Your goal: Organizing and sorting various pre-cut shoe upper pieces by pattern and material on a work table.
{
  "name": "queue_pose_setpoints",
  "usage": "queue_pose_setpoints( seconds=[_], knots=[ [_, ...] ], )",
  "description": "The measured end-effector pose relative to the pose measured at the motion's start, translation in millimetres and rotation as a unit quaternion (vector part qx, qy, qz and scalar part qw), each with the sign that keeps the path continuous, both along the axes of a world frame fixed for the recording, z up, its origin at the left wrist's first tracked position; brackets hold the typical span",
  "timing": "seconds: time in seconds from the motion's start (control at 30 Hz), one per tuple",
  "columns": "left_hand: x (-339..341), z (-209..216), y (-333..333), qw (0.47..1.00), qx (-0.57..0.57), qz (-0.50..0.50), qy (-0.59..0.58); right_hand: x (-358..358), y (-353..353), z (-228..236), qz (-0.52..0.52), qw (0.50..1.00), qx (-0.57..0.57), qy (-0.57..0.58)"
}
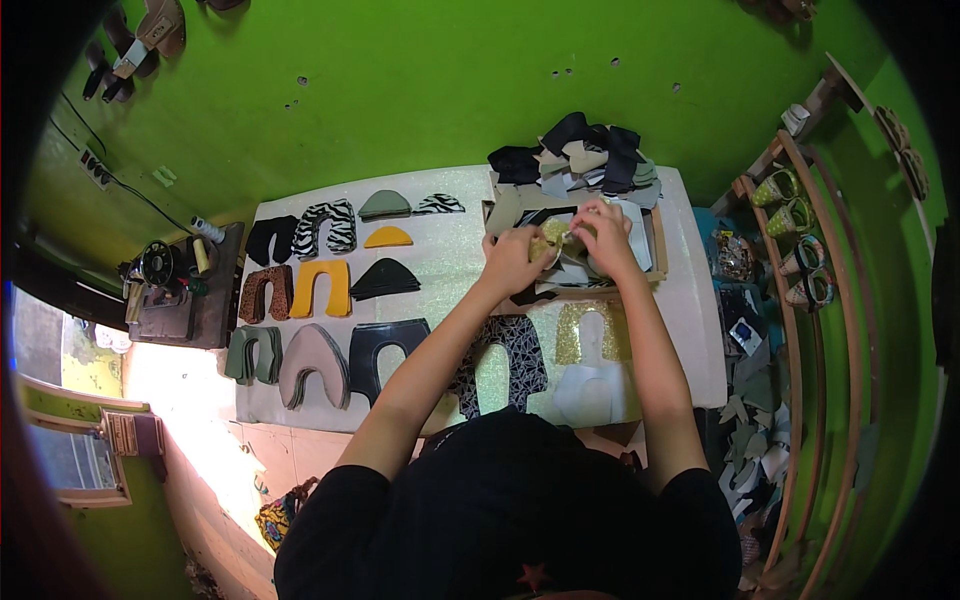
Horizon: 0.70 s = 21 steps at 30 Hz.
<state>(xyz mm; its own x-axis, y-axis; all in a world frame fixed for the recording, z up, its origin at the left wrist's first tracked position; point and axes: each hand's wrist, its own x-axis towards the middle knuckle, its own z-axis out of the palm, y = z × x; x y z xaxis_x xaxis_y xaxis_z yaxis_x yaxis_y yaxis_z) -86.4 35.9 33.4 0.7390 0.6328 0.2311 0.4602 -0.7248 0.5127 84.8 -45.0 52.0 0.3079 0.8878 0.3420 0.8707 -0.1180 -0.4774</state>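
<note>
Above a shallow box [655,245] of cut scraps at the table's far right, both my hands hold a yellow-gold glittery piece of material [550,236]. My left hand [515,258] wraps its left side with the fingers closed. On its right side my right hand [605,238] pinches, and a small pale bit shows by those fingertips; I cannot make out what it is. Nearer me lie a gold glitter cut-out [568,335] and a white cut-out [585,395]. A black-and-white patterned U-shaped piece [525,365] lies below my left forearm.
Stacked U-shaped and half-round pieces, among them yellow ones [322,290], fill the table's left half. Dark and beige scraps [590,160] are heaped behind the box. A sewing machine [160,270] stands at left. A wooden rack [820,350] with sandals rises at right, beside floor scraps [750,440].
</note>
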Motion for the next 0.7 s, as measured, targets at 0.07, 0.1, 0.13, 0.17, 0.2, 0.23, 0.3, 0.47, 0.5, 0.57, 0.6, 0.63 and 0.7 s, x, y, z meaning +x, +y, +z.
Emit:
queue_pose_setpoints(
  seconds=[0.07, 0.1, 0.13, 0.17, 0.2, 0.23, 0.3, 0.47, 0.5, 0.57, 0.6, 0.63, 0.7],
  knots=[
    [4.6, 4.3, 8.7, 0.969, -0.162, -0.036, -0.183, -7.6, 6.6, 24.2, 0.054, 0.998, 0.038, -0.006],
    [6.8, 5.6, 12.5, 0.969, -0.163, -0.034, -0.183, -9.3, 10.1, 31.9, 0.056, 0.998, 0.037, -0.005],
    [8.5, 6.8, 16.2, 0.971, -0.141, -0.06, -0.185, -10.8, 13.9, 38.2, 0.075, 0.996, 0.055, -0.002],
    [9.4, 8.1, 19.8, 0.971, -0.119, -0.086, -0.187, -12.2, 17.8, 42.4, 0.094, 0.993, 0.074, 0.002],
    [10.7, 18.7, 21.5, 0.975, -0.172, -0.064, -0.128, -11.2, 21.0, 44.2, 0.091, 0.993, 0.08, 0.01],
    [13.1, 16.7, 25.1, 0.975, -0.172, -0.063, -0.127, -10.0, 24.4, 43.3, 0.092, 0.993, 0.079, 0.011],
    [13.9, 12.7, 31.6, 0.958, -0.202, -0.044, -0.199, -9.6, 32.9, 39.3, 0.06, 0.986, 0.151, 0.028],
    [8.7, 16.9, 43.4, 0.933, -0.291, 0.039, -0.208, 15.3, 38.6, -18.7, 0.002, 0.989, 0.121, 0.08],
    [4.1, 16.6, 48.2, 0.933, -0.29, 0.041, -0.208, 14.8, 37.7, -30.5, 0.006, 0.997, 0.062, 0.056],
    [-4.8, 15.4, 55.6, 0.856, -0.402, 0.068, -0.317, 8.6, 35.1, -46.8, -0.014, 0.999, 0.0, 0.043],
    [-6.2, 28.4, 50.2, 0.847, -0.416, 0.075, -0.322, 7.9, 30.6, -53.1, -0.024, 0.999, -0.036, 0.028],
    [-9.1, 34.1, 49.1, 0.847, -0.415, 0.077, -0.322, 5.1, 29.1, -57.2, -0.03, 0.997, -0.069, 0.013],
    [-13.8, 40.5, 48.7, 0.81, -0.474, 0.068, -0.34, 2.8, 30.1, -64.3, -0.033, 0.996, -0.081, 0.003]
  ],
)
